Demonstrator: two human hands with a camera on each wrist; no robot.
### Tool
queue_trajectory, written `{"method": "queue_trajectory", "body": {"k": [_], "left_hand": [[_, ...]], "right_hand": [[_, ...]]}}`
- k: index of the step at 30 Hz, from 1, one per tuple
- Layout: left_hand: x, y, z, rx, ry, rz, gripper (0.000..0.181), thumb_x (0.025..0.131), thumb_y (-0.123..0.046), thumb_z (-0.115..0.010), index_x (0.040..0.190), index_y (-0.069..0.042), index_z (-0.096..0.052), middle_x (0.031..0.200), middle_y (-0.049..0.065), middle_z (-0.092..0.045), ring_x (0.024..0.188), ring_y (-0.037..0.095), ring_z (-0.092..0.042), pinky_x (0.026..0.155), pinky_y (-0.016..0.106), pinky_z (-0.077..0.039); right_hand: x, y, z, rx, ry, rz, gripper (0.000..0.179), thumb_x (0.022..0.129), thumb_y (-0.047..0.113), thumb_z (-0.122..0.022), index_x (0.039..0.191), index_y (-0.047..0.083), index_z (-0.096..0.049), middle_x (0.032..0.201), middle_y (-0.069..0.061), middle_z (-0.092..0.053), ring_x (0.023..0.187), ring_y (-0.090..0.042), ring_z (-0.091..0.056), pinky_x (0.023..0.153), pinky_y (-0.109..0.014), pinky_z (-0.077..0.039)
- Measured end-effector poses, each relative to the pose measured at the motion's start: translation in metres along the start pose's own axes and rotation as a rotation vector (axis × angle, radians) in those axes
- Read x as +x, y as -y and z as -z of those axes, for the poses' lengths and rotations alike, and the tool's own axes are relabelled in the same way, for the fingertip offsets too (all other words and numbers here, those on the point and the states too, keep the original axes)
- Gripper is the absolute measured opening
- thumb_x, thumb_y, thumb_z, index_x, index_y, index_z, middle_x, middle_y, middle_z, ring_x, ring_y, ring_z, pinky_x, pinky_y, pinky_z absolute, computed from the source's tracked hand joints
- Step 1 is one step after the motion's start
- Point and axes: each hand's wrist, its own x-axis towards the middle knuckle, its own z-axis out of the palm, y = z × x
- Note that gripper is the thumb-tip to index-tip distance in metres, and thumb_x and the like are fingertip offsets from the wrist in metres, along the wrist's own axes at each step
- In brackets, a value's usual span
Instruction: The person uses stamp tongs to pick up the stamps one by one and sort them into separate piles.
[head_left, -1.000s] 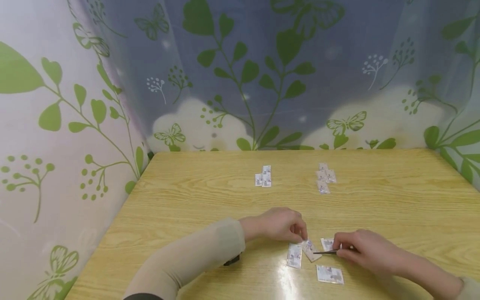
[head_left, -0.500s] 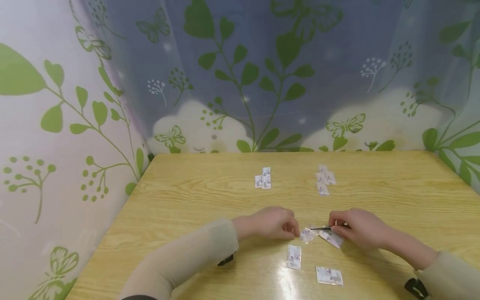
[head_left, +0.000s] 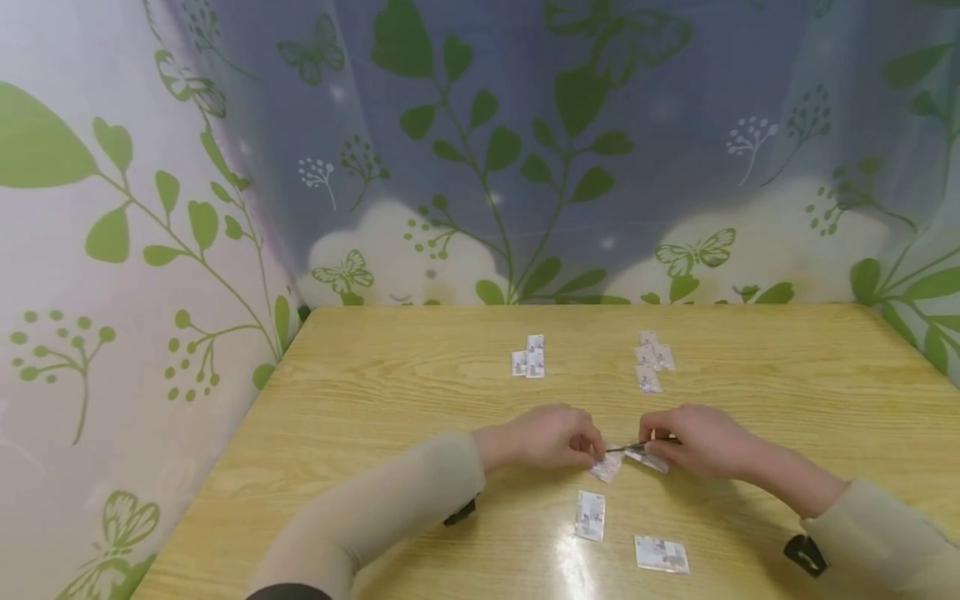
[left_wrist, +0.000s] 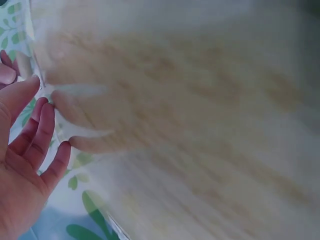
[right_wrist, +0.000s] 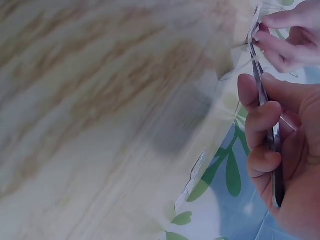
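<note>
Pointing twd L hand (head_left: 551,437): tweezers (right_wrist: 274,137), long axis approx L-R.

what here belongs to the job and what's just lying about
Probably the job:
slim dark metal tweezers in the right hand
small pale printed rectangle at the left hand
similar loose rectangles, two groups farther back

Just setting, apparently:
leaf-print fabric backdrop
yellowish wooden table

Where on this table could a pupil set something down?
Bare tabletop lies left of the far-left packets, beyond the left sleeve, and right of the far-right packets, out to the table's edge. A narrower gap separates those two groups. It is crowded near the person: left hand, right hand, tweezers and the nearer packets sit close together.
</note>
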Motion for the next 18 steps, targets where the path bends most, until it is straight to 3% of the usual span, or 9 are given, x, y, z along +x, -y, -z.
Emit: {"method": "queue_trajectory", "body": {"k": [9,18], "left_hand": [[0.006,-0.001,-0.003,0.039,0.022,0.033,0.006,0.09,-0.024,-0.071,0.096,-0.023,-0.072,0.085,-0.014,-0.058,0.077,-0.002,-0.052,0.07,0.013,-0.041],[0.004,-0.006,-0.006,0.044,-0.006,0.062,0.004,0.088,-0.026,-0.073,0.09,-0.022,-0.071,0.082,-0.015,-0.057,0.075,-0.002,-0.051,0.07,0.013,-0.04]], "right_hand": [[-0.009,0.004,0.001,-0.018,-0.007,-0.031,0.004,0.093,0.02,-0.065,0.091,0.02,-0.063,0.067,0.017,-0.051,0.052,0.0,-0.037,0.048,-0.023,-0.032],[-0.019,0.004,-0.004,0.007,-0.012,-0.044,0.003,0.095,0.021,-0.063,0.092,0.02,-0.062,0.073,0.017,-0.058,0.057,0.002,-0.045,0.05,-0.024,-0.038]]}}
